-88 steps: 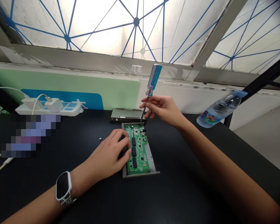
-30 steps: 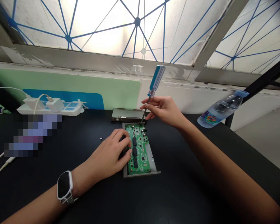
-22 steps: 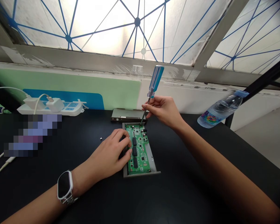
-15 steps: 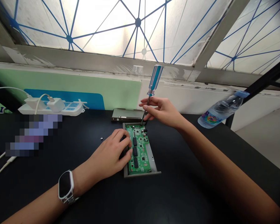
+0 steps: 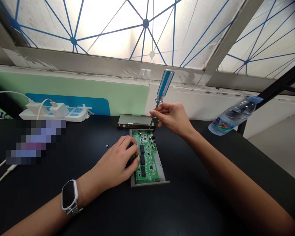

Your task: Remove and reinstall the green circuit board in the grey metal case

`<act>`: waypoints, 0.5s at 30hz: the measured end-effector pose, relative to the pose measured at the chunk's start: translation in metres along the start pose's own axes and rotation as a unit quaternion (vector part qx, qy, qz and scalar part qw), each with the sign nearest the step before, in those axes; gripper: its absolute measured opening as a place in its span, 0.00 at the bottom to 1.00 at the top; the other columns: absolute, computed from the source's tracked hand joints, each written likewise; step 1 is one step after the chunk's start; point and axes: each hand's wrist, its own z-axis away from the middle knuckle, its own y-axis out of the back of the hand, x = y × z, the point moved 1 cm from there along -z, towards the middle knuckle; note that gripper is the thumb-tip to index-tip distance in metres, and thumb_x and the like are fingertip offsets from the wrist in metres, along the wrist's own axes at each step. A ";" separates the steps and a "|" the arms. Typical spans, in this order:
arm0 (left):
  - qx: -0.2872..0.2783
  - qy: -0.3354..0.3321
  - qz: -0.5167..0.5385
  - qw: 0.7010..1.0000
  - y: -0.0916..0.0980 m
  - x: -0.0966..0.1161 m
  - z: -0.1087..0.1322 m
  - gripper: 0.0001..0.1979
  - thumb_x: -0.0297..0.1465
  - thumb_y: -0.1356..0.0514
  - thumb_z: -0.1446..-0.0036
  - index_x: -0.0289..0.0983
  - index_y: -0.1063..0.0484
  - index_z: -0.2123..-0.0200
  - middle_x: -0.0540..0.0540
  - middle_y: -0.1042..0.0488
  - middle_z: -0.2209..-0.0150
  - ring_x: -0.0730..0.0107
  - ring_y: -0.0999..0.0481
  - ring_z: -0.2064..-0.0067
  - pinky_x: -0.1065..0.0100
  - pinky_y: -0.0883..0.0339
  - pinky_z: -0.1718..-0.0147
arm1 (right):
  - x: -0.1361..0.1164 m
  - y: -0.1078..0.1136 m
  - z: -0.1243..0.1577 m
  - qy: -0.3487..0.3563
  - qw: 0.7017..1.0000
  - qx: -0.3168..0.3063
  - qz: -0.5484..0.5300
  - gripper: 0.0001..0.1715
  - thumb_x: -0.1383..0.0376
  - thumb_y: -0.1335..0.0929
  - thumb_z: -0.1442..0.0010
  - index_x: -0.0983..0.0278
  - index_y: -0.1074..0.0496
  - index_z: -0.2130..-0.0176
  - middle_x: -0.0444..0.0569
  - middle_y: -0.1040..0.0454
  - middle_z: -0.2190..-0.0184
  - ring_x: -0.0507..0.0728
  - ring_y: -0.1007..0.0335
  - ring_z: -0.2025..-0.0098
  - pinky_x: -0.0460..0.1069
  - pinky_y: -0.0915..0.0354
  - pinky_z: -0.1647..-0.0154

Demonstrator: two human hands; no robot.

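Note:
A green circuit board [image 5: 149, 164] lies in a shallow grey metal tray [image 5: 159, 164] on the black table. My left hand [image 5: 121, 157] is curled over the tray's left edge and grips it, fingertips resting at the board's side. At the far end, my right hand [image 5: 172, 118] pinches the thin shaft of a screwdriver [image 5: 165, 83] with a clear and blue handle. The screwdriver leans to the right, its tip down at the board's far edge. Whatever lies under the tip is too small to make out.
Behind the tray lies a flat metal cover [image 5: 135, 120]. A tiny screw-like piece [image 5: 107, 146] sits left of my left hand. Farther left is a white power strip [image 5: 81, 114] with chargers. A water bottle [image 5: 232, 116] leans at the right by a black post.
The screwdriver's handle has tipped slightly to the right, its tip staying at the same place. My right hand's fingers have curled in around the shaft. My left hand and the tray have not moved.

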 end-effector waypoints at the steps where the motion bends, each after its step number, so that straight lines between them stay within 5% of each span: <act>1: -0.001 0.000 0.000 1.000 0.000 0.000 0.000 0.05 0.30 0.46 0.33 0.40 0.30 0.60 0.40 0.30 0.49 0.51 0.31 0.44 0.52 0.26 0.52 | 0.000 -0.001 0.000 0.001 1.000 0.008 0.004 0.24 0.50 0.24 0.42 0.63 0.31 0.75 0.50 0.20 0.70 0.51 0.29 0.81 0.48 0.33 0.81; 5: -0.005 0.001 0.002 1.000 0.000 0.000 0.001 0.05 0.30 0.46 0.33 0.39 0.30 0.60 0.40 0.30 0.49 0.51 0.31 0.44 0.51 0.26 0.52 | 0.002 0.000 -0.001 0.000 1.000 0.016 0.005 0.24 0.49 0.24 0.43 0.63 0.30 0.74 0.48 0.22 0.74 0.53 0.27 0.79 0.49 0.31 0.78; 11: -0.008 0.003 0.002 1.000 -0.001 0.001 0.000 0.06 0.30 0.46 0.33 0.39 0.30 0.60 0.39 0.31 0.49 0.50 0.32 0.43 0.50 0.27 0.51 | -0.005 0.010 -0.003 -0.044 0.992 -0.113 -0.026 0.17 0.55 0.27 0.36 0.65 0.22 0.54 0.54 0.17 0.58 0.56 0.19 0.66 0.48 0.26 0.72; 15: -0.007 0.001 0.004 1.000 -0.001 -0.001 0.000 0.05 0.30 0.46 0.32 0.39 0.30 0.60 0.40 0.31 0.49 0.51 0.32 0.44 0.51 0.27 0.51 | -0.005 0.013 -0.004 -0.015 0.993 -0.116 -0.002 0.14 0.57 0.29 0.35 0.66 0.20 0.60 0.53 0.16 0.62 0.55 0.19 0.66 0.48 0.25 0.69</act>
